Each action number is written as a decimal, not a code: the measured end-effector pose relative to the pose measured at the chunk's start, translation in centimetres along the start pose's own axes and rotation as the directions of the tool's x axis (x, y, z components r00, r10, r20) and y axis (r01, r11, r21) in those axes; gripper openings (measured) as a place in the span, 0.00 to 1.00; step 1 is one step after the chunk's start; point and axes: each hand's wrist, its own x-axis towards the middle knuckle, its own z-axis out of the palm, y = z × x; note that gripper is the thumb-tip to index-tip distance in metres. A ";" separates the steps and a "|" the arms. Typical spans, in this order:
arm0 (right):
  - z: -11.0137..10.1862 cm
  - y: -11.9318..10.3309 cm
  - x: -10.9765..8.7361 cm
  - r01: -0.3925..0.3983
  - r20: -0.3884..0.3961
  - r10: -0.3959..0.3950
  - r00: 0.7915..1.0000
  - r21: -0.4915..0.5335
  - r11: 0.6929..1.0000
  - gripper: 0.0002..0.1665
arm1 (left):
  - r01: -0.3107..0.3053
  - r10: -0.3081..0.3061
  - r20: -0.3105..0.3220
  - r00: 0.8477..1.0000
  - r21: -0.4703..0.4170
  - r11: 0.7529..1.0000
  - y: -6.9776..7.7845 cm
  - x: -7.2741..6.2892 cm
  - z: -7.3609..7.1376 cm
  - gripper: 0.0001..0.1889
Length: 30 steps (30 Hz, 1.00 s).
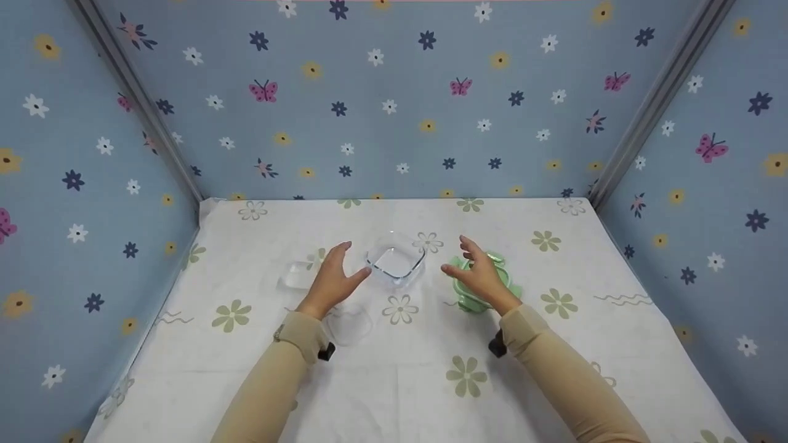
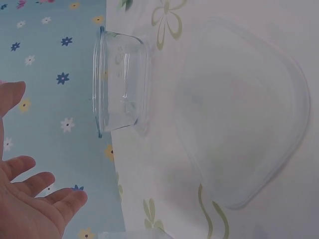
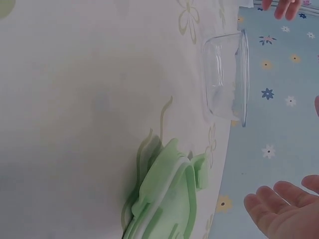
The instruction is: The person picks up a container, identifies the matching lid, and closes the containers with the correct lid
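My left hand (image 1: 332,283) is over the table with its fingers spread and holds nothing. To its right stands a square clear glass food container (image 1: 397,275), upright and with its top uncovered. On the container's other side my right hand (image 1: 484,278), fingers apart and holding nothing, overlaps a light green lid (image 1: 471,300) with side flaps. That lid (image 3: 172,199) lies on the cloth in the right wrist view. A translucent, rounded flat piece (image 2: 239,114) lies below the left hand, near its wrist.
Left of the left hand is another clear, boxy piece (image 1: 297,275). A white flowered cloth (image 1: 394,381) covers the table. Blue patterned walls (image 1: 394,80) rise at the back and both sides, with grey posts (image 1: 665,92) in the corners.
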 end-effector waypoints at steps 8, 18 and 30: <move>0.4 -0.2 0.4 -0.010 -0.004 0.010 1.000 0.023 1.000 0.55 | 0.005 -0.005 -0.012 1.000 -0.026 1.000 0.1 0.4 0.5 0.43; 1.1 -0.2 1.1 -0.023 -0.002 0.024 1.000 0.057 0.998 0.53 | 0.046 -0.045 0.018 0.999 -0.005 0.999 0.6 1.1 0.7 0.44; 2.4 0.0 1.1 -0.037 0.002 0.037 0.999 0.092 0.995 0.51 | 0.085 -0.085 0.023 0.996 -0.037 0.996 0.1 1.7 1.6 0.44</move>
